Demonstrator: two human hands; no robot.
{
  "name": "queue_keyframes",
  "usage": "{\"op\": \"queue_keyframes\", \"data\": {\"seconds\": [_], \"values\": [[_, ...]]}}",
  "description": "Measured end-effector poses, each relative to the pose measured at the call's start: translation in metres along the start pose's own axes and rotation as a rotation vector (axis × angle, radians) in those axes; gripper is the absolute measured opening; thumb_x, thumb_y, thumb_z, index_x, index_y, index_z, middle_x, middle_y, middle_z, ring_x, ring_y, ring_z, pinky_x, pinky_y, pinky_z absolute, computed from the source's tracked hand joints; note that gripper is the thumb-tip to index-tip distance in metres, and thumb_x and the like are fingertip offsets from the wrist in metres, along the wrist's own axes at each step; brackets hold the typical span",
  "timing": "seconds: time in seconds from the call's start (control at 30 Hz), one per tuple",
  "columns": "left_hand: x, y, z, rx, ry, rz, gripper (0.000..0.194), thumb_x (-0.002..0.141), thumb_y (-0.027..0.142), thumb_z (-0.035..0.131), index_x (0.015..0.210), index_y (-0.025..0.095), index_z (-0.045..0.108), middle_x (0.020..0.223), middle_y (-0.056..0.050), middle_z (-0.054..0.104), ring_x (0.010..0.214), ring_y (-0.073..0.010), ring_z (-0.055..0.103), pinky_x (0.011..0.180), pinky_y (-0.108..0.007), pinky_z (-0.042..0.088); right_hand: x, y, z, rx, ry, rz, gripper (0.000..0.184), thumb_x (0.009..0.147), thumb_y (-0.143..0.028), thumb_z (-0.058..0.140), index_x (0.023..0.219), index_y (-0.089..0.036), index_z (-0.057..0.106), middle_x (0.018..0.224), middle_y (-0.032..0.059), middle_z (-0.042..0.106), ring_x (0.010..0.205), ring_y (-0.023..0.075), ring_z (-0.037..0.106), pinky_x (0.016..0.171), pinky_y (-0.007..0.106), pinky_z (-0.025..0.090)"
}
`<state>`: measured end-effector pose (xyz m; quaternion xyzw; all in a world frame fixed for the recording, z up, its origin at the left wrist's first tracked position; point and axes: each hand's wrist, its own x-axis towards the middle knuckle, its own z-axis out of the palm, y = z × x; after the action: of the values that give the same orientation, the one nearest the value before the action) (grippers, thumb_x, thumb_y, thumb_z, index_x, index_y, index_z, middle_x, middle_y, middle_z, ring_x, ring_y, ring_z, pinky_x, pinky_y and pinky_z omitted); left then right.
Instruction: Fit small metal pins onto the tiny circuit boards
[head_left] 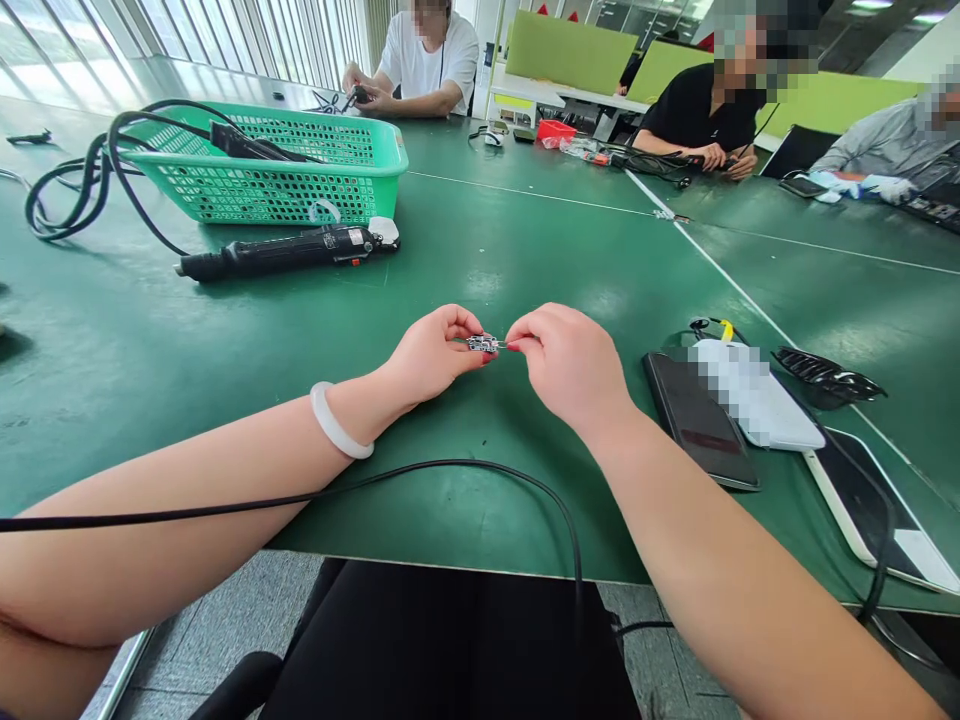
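Observation:
Between the thumb and fingers of my left hand (435, 352) is a small silvery metal part (482, 343), too small to name more exactly. My right hand (566, 355) pinches a thin metal piece that sticks out of the part's right side. Whether the thin piece is joined to the part I cannot tell. Both hands are held over the green table (480, 520), close to its front edge. A white bangle (339, 420) circles my left wrist.
A green basket (292, 185) holds a black tool and cable. A black electric screwdriver (289, 250) lies before it. Right of my hands are a dark phone (697, 420), a white device (757, 392) and a tablet (877, 505). A black cable (450, 463) crosses the front. Several people sit opposite.

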<state>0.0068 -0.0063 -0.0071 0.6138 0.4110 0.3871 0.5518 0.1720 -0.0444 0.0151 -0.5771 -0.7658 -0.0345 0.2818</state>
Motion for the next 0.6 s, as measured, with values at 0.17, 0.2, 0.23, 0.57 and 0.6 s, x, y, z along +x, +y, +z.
{"op": "queue_keyframes", "data": {"seconds": [0.17, 0.2, 0.23, 0.57, 0.6], "values": [[0.001, -0.005, 0.000, 0.083, -0.009, 0.029, 0.028, 0.064, 0.018, 0.072, 0.084, 0.016, 0.053, 0.083, -0.002, 0.065, 0.073, -0.0131, 0.063, 0.074, -0.031, 0.048, -0.002, -0.009, 0.011, -0.051, -0.041, -0.022, 0.017, 0.084, -0.013, 0.048, 0.077, -0.018, 0.063, 0.080, 0.0032, 0.062, 0.075, 0.0156, 0.051, 0.059, 0.028, 0.034], [0.001, -0.005, 0.000, 0.087, -0.014, 0.027, 0.028, 0.064, 0.017, 0.072, 0.083, 0.016, 0.053, 0.083, -0.002, 0.065, 0.072, -0.0128, 0.063, 0.073, -0.031, 0.048, -0.002, -0.009, 0.012, -0.065, -0.047, -0.026, 0.017, 0.084, -0.012, 0.048, 0.077, -0.018, 0.063, 0.080, 0.0034, 0.062, 0.075, 0.0157, 0.051, 0.059, 0.028, 0.033], [0.001, -0.005, 0.001, 0.091, -0.020, 0.026, 0.027, 0.064, 0.017, 0.072, 0.083, 0.016, 0.052, 0.083, -0.002, 0.064, 0.072, -0.0126, 0.063, 0.073, -0.031, 0.048, -0.002, -0.009, 0.012, -0.078, -0.050, -0.030, 0.018, 0.084, -0.012, 0.047, 0.077, -0.018, 0.062, 0.080, 0.0035, 0.062, 0.075, 0.0159, 0.051, 0.059, 0.028, 0.033], [0.000, -0.003, 0.001, 0.105, -0.031, 0.029, 0.026, 0.064, 0.019, 0.072, 0.082, 0.017, 0.053, 0.081, -0.003, 0.065, 0.074, -0.0144, 0.063, 0.073, -0.032, 0.048, -0.002, -0.012, 0.012, -0.109, -0.071, -0.023, 0.023, 0.086, -0.014, 0.043, 0.080, -0.019, 0.065, 0.084, 0.0058, 0.064, 0.077, 0.0176, 0.052, 0.059, 0.029, 0.033], [0.000, -0.003, 0.000, 0.096, -0.031, 0.029, 0.026, 0.064, 0.019, 0.072, 0.081, 0.017, 0.053, 0.081, -0.003, 0.065, 0.074, -0.0144, 0.063, 0.073, -0.032, 0.048, -0.002, -0.013, 0.012, -0.102, -0.075, -0.018, 0.024, 0.086, -0.014, 0.043, 0.081, -0.019, 0.066, 0.084, 0.0062, 0.064, 0.078, 0.0180, 0.053, 0.059, 0.029, 0.034]]}}
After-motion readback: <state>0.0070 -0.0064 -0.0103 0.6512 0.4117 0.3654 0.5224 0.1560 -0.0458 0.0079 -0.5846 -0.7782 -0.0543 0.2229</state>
